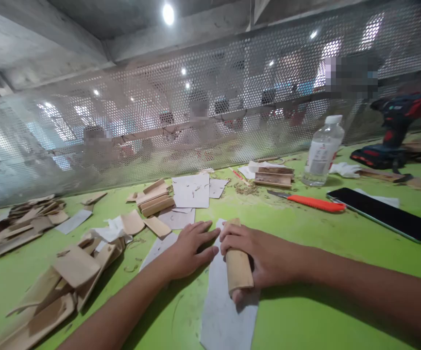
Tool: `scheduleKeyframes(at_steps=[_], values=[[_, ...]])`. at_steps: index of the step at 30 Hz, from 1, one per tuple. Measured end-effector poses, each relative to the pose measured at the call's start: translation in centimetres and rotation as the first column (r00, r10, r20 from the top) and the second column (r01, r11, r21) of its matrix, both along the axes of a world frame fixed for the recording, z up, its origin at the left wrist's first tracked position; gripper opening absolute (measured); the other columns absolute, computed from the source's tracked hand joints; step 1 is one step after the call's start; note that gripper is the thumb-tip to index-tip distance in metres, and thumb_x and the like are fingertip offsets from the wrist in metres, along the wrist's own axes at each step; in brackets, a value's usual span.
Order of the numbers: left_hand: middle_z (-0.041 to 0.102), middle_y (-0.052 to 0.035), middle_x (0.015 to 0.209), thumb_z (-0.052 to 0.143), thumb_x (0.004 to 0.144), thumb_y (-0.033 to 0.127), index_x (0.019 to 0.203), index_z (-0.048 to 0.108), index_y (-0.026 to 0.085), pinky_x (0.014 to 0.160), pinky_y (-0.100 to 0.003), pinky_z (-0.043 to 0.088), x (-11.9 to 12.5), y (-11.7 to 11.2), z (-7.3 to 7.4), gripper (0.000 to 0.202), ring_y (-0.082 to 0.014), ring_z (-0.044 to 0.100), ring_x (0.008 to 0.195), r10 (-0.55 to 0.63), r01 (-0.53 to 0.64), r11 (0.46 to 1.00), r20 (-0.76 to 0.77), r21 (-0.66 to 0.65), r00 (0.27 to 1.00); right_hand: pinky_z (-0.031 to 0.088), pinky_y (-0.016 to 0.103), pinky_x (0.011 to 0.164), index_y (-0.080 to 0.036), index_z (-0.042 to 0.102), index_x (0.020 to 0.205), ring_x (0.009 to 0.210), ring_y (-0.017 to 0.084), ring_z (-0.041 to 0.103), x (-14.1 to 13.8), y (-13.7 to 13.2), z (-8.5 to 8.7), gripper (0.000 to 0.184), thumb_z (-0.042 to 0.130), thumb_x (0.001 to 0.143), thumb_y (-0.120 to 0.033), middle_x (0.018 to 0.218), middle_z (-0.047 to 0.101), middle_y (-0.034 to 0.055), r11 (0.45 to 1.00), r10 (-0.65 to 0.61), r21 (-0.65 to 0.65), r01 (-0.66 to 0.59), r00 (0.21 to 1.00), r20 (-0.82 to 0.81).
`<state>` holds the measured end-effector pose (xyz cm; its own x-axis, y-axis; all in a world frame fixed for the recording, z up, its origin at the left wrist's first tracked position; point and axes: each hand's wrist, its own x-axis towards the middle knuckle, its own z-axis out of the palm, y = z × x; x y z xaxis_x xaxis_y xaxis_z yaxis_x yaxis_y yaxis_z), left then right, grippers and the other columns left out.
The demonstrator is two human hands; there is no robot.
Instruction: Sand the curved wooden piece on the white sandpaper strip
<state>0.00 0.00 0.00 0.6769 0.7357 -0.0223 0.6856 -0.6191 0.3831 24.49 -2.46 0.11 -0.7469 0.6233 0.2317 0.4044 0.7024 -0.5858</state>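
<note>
The block (pixel 238 270) is pale, smooth, matt wood; the sheet (pixel 225 311) is dull grey paper, and the table (pixel 305 311) is matt green. The bottle (pixel 323 150) is clear plastic, the phone (pixel 385 214) glossy black, the knife handle (pixel 317 203) orange plastic, the screen (pixel 232 97) perforated metal.

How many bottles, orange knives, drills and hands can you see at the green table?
bottle: 1
orange knife: 1
drill: 1
hands: 2, the left hand lying flat and the right hand gripping a wood piece
Total: 5
</note>
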Motion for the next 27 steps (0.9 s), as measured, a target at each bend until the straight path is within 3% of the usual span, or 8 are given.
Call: scheduleKeyframes(at_steps=[10, 27], values=[[0.037, -0.0104, 0.165, 0.05, 0.105, 0.048, 0.154, 0.049, 0.028, 0.125, -0.059, 0.021, 0.01, -0.03, 0.07, 0.052, -0.0362, 0.03, 0.153, 0.007, -0.007, 1.0, 0.0, -0.003, 1.0, 0.049, 0.045, 0.098, -0.02, 0.063, 0.108, 0.11, 0.029, 0.057, 0.03, 0.04, -0.17, 0.057, 0.088, 0.065, -0.047, 0.118, 0.058, 0.0104, 1.0, -0.001, 0.012, 0.001, 1.0, 0.003], [0.037, -0.0109, 0.165, 0.05, 0.105, 0.048, 0.154, 0.049, 0.027, 0.123, -0.059, 0.022, -0.05, 0.08, 0.01, 0.053, -0.035, 0.03, 0.153, 0.001, -0.001, 1.0, 0.002, 0.003, 1.0, 0.048, 0.048, 0.101, -0.02, 0.064, 0.108, 0.113, 0.031, 0.056, -0.02, -0.06, -0.21, 0.059, 0.088, 0.064, -0.051, 0.12, 0.058, 0.0115, 1.0, -0.017, 0.007, 0.017, 1.0, 0.019]])
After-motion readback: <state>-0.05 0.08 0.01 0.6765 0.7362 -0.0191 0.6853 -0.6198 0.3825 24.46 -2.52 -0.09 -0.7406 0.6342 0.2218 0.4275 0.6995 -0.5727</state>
